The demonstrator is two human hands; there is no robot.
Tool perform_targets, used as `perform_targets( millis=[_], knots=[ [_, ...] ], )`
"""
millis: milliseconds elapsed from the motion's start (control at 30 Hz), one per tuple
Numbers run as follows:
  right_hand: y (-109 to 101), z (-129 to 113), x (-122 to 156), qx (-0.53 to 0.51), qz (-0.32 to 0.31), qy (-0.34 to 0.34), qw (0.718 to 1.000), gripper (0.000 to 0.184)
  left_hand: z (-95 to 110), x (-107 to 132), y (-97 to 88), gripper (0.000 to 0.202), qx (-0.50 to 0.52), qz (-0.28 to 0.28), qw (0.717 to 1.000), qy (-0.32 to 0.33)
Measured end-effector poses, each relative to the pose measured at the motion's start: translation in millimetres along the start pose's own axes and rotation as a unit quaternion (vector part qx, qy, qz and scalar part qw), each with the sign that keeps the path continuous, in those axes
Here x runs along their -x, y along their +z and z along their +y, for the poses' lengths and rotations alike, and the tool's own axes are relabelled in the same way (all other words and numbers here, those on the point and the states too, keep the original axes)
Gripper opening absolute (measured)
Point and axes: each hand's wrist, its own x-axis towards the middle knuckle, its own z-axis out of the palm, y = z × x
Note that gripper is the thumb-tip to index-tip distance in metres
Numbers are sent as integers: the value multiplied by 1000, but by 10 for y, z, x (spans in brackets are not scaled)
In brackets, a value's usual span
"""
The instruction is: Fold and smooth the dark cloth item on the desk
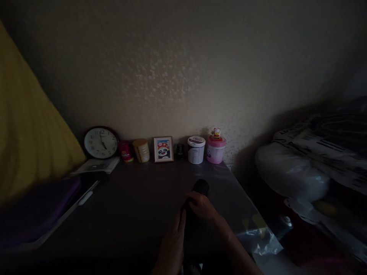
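In the dim light, a black, long, soft-looking thing [201, 186] lies or is held over the near part of the dark table; its kind cannot be made out. My right hand [200, 206] is closed over its middle, fingers curled toward the left. Against its left side rests my left hand [175, 236], lower down, with fingers pressed together along it and fingertips close to my right hand. The black thing's rounded far end shows beyond my right hand. Its near end is lost in shadow between my forearms.
Along the wall stand a clock [101, 143], a red jar [125, 151], a tan canister [141, 150], a framed panda picture [163, 149], a white tub [196, 150] and a pink tub [215, 152] with a figurine. A purple item [43, 210] lies left. Plastic-wrapped bundles [292, 172] sit right.
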Motion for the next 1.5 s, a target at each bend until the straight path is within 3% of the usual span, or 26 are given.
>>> perform_targets(
  millis=[133, 233, 367, 433, 600, 733, 867, 933, 1000, 1067, 1167, 1300, 1400, 1500],
  knots=[
    [-5, 18, 65, -85, 31, 54, 994, 38, 2, -4, -3, 67, 8, 9, 1000, 3],
    [-149, 88, 250, -175, 76, 134, 972, 32, 10, -5, -24, 66, 26, -10, 1000, -10],
    [-417, 313, 545, -158, 210, 189, 946, 33, -2, -10, 5, 66, 33, -13, 999, -17],
    [-497, 443, 657, -126, 240, 201, 941, 36, -14, -9, 37, 69, 36, -11, 999, -13],
    [-480, 646, 790, -53, 226, 218, 948, 31, -25, 5, 37, 67, 38, -22, 999, -17],
    [-432, 696, 813, -48, 208, 216, 953, 32, -41, -17, -74, 65, 122, -23, 992, -25],
    [-432, 728, 820, -47, 203, 222, 952, 32, -112, -97, -231, 65, 283, -37, 956, -63],
    [-433, 735, 821, -39, 204, 220, 953, 31, -183, -135, -276, 64, 375, -92, 913, -130],
    [-431, 732, 821, -30, 208, 216, 953, 31, -268, -150, -281, 64, 401, -107, 888, -201],
    [-428, 718, 817, -25, 211, 210, 954, 32, -341, -137, -259, 65, 340, -38, 917, -202],
    [-428, 692, 811, -14, 213, 206, 955, 33, -390, -92, -222, 62, 185, 61, 975, -109],
    [-431, 686, 810, 1, 205, 211, 956, 35, -401, -112, -215, 70, 91, 39, 991, -94],
    [-421, 720, 810, 5, 199, 204, 959, 36, -449, -191, -275, 78, 138, 2, 986, -95],
    [-410, 762, 802, 6, 210, 198, 957, 35, -481, -232, -428, 74, 226, 13, 968, -108]
  ],
)
